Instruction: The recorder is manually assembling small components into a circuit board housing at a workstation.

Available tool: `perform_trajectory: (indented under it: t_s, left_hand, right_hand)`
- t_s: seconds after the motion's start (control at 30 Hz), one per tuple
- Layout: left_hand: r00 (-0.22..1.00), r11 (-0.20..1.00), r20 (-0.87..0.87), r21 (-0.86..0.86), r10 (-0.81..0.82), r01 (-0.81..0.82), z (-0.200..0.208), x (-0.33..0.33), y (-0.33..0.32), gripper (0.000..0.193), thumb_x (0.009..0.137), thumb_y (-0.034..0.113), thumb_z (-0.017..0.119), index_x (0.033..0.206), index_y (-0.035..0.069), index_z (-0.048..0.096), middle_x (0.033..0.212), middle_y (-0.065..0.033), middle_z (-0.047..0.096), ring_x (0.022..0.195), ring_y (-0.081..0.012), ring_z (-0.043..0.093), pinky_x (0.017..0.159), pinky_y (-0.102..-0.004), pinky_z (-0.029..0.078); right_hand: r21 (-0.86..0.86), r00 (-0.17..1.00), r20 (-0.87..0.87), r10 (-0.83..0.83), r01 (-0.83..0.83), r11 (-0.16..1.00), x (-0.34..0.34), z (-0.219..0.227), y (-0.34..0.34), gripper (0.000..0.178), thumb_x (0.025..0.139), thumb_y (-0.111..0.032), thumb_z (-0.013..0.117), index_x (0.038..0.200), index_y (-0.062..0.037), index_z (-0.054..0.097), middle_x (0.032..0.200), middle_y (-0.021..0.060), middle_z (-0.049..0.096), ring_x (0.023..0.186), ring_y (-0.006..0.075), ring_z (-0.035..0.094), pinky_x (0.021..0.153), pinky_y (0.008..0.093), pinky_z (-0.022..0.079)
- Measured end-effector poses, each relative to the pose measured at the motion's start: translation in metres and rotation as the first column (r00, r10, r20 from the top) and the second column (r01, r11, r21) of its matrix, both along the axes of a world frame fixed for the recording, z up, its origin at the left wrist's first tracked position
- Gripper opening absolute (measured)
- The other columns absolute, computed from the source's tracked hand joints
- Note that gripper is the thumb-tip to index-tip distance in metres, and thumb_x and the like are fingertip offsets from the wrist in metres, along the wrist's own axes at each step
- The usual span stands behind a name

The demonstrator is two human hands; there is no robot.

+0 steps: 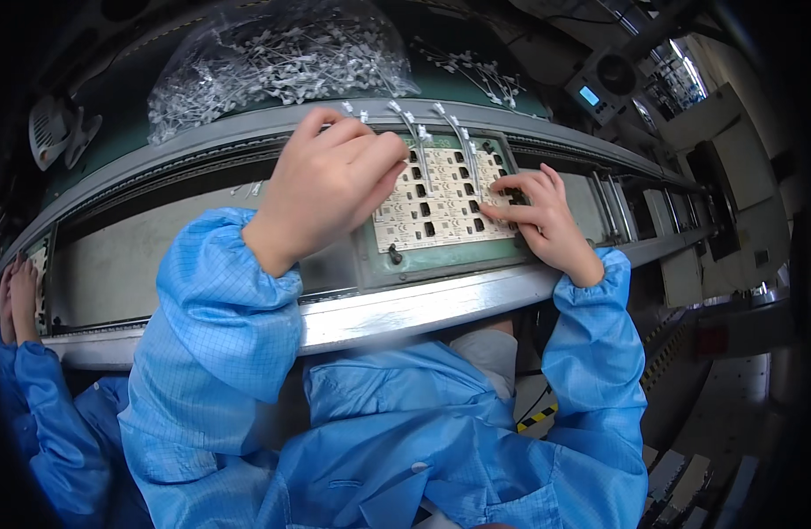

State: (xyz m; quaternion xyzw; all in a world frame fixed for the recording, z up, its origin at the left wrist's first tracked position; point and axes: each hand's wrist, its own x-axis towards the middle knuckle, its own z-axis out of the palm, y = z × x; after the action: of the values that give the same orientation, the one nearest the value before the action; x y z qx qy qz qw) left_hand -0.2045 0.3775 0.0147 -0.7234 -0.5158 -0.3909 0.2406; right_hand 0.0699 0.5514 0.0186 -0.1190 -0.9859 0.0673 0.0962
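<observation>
A cream-coloured circuit board panel (448, 204) with rows of black components lies in a green carrier (456, 259) on the conveyor line. White-ended wire leads (426, 157) stand up from its left and middle columns and lean over its far edge. Over the panel's left side, my left hand (331, 181) is closed with curled fingers; its fingertips, and whatever they pinch, are hidden behind the hand. On the panel's right side, my right hand (546, 219) rests with its fingers apart, the tips touching the board near the right column of black components.
Beyond the far rail sits a clear plastic bag (282, 75) full of white-ended leads; loose leads (480, 70) lie to its right. A metal rail (405, 310) runs along the near side. At far left, a co-worker's hands (19, 295) touch another board. A small fan (53, 132) stands behind.
</observation>
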Motion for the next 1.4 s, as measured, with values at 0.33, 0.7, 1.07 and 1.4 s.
perform_trajectory:
  t_s: [0.33,0.7,1.07,1.4]
  left_hand:
    - [0.995,0.995,-0.005,-0.018,0.099,-0.099,0.005,0.002,-0.008,0.016,0.078,0.008,0.074,0.090,0.011,0.064,0.077,0.0024,0.065,0.072,-0.0164,0.060,0.086,-0.0381,0.040]
    - [0.985,0.985,-0.074,0.082,0.158,-0.152,0.016,0.006,-0.006,0.022,0.071,0.004,0.076,0.088,0.012,0.065,0.078,0.0048,0.063,0.075,-0.0146,0.062,0.085,-0.0406,0.038]
    - [0.973,0.979,-0.116,0.047,0.202,-0.197,0.021,0.009,-0.010,0.022,0.071,0.003,0.075,0.090,0.010,0.066,0.082,0.0025,0.067,0.077,-0.0164,0.063,0.089,-0.0400,0.036]
    - [0.945,0.918,-0.134,-0.231,0.299,-0.323,0.011,0.029,-0.012,0.017,0.077,0.002,0.072,0.089,0.011,0.064,0.080,0.0006,0.065,0.080,-0.0186,0.061,0.086,-0.0394,0.036]
  right_hand:
    - [-0.028,1.000,0.021,-0.001,0.001,1.000,-0.026,0.013,0.031,0.038,0.080,0.000,0.056,0.108,-0.0169,0.076,0.130,0.0101,0.057,0.129,0.0306,0.046,0.114,0.0546,0.023]
    - [0.172,0.735,-0.176,-0.655,0.678,0.715,-0.044,-0.028,0.196,0.020,0.085,-0.028,0.067,0.097,-0.0150,0.075,0.113,0.0062,0.062,0.115,0.0301,0.054,0.096,0.0557,0.037]
    - [0.034,0.822,-0.258,-0.509,0.534,0.845,-0.032,-0.024,0.216,0.011,0.086,-0.019,0.061,0.093,-0.0120,0.066,0.093,0.0084,0.069,0.096,0.0312,0.065,0.085,0.0483,0.044]
    - [0.171,0.773,-0.136,-0.620,0.635,0.754,-0.042,-0.033,0.202,0.025,0.093,-0.030,0.060,0.113,-0.0199,0.070,0.114,0.0072,0.069,0.114,0.0287,0.060,0.095,0.0556,0.039]
